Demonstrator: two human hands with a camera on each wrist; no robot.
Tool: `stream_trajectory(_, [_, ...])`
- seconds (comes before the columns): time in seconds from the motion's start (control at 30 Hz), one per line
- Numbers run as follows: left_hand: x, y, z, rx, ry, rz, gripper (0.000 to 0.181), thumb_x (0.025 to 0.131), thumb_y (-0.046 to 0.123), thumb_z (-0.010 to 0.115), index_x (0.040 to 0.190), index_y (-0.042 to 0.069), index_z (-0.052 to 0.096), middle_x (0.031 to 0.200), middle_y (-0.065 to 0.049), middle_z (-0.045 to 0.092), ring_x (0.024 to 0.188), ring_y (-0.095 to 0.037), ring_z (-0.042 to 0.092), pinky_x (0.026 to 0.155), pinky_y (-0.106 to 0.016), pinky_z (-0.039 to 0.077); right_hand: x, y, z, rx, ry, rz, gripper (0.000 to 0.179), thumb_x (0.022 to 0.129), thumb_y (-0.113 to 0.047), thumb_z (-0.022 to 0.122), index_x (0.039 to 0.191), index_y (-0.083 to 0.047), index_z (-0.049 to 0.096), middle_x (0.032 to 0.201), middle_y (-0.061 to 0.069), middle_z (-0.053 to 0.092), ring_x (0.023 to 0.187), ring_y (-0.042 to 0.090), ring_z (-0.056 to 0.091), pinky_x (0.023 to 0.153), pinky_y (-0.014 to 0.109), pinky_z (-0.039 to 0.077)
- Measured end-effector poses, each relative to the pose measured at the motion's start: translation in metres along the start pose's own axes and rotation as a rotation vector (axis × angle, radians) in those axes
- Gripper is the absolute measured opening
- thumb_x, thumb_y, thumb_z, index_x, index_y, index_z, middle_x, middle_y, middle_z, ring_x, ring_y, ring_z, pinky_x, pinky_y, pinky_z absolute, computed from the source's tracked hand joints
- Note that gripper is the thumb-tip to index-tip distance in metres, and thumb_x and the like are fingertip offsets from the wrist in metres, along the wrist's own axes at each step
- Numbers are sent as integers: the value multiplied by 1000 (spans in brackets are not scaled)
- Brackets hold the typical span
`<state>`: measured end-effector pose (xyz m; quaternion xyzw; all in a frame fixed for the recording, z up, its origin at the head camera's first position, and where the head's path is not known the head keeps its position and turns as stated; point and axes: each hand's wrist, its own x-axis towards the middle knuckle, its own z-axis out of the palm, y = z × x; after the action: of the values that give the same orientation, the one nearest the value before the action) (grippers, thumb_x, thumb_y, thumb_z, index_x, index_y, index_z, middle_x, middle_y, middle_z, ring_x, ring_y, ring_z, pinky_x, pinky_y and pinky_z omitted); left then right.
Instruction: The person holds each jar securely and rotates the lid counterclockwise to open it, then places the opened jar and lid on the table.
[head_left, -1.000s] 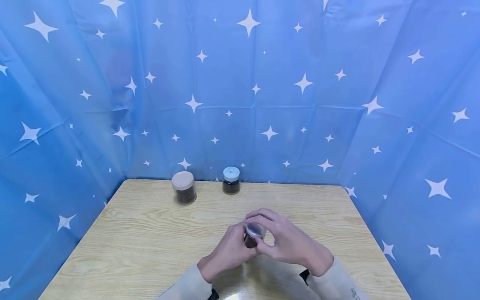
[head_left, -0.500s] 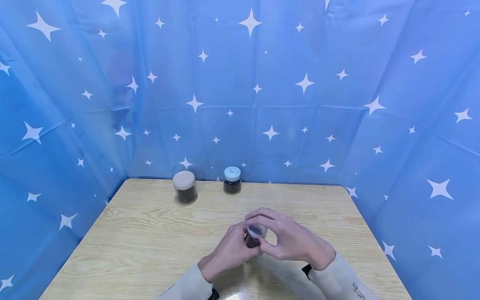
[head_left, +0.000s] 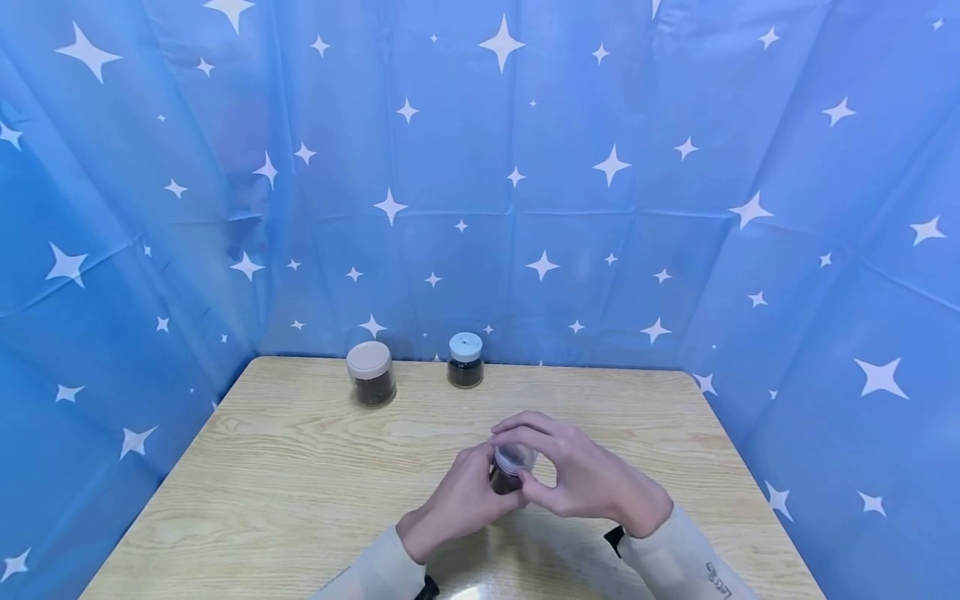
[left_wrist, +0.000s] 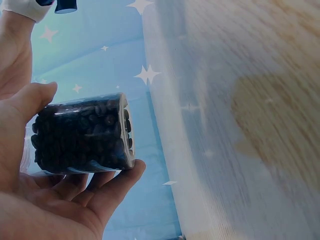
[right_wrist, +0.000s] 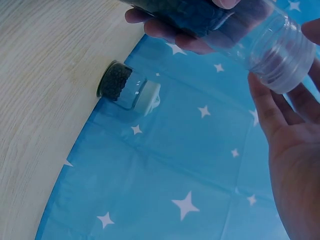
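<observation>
A clear jar (head_left: 504, 482) packed with dark, bean-like pieces is held by my left hand (head_left: 465, 496), low over the near part of the table. In the left wrist view the thumb lies on one side of the jar (left_wrist: 82, 135) and the fingers on the other. My right hand (head_left: 585, 475) curls its fingers and thumb around the jar's clear lid (head_left: 515, 457). The right wrist view has the see-through lid (right_wrist: 287, 62) between the right hand's fingertips, with an unfilled stretch of jar below it.
Toward the back of the wooden table (head_left: 300, 475) stand two more jars with dark contents: one with a pinkish lid (head_left: 371, 375), another with a light blue lid (head_left: 466, 361). A blue star-patterned curtain (head_left: 450, 167) encloses the back and sides.
My right thumb and fingers have shifted slightly around the lid, the thumb moving a little to the right. The left hand keeps the jar in nearly the same place.
</observation>
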<state>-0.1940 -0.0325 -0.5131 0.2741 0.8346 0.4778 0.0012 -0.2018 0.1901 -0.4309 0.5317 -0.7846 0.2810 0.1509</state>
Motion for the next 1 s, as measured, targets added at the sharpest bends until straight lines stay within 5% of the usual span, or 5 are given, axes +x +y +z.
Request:
stream_trajectory(0.4, [-2,0,0,37,17,29,53,102,38,91,146,20,67,127,4,80,111,-3,71,98,-25,61,-4,2,-2,-32,32,39,59,90,7,80,146,-8,74,149,5,76,134,23,77,110,41,68])
stream_trajectory(0.77, [-1,1,-1,-19,-2,-1,40,102,44,92,130,28,69,118,8,80,103,-2,71,91,-24,59,-12,6,-10,-38,51,135,57,96,1,82,150,-16,73,152,-1,74,139,22,76,119,32,61])
stream_trajectory(1.0, [1,1,-3,7,13,-19,42,101,44,93,128,23,70,121,5,80,108,-5,72,94,-26,61,-18,12,-16,-80,88,180,60,94,-1,82,150,-20,73,151,-1,75,137,23,77,115,41,65])
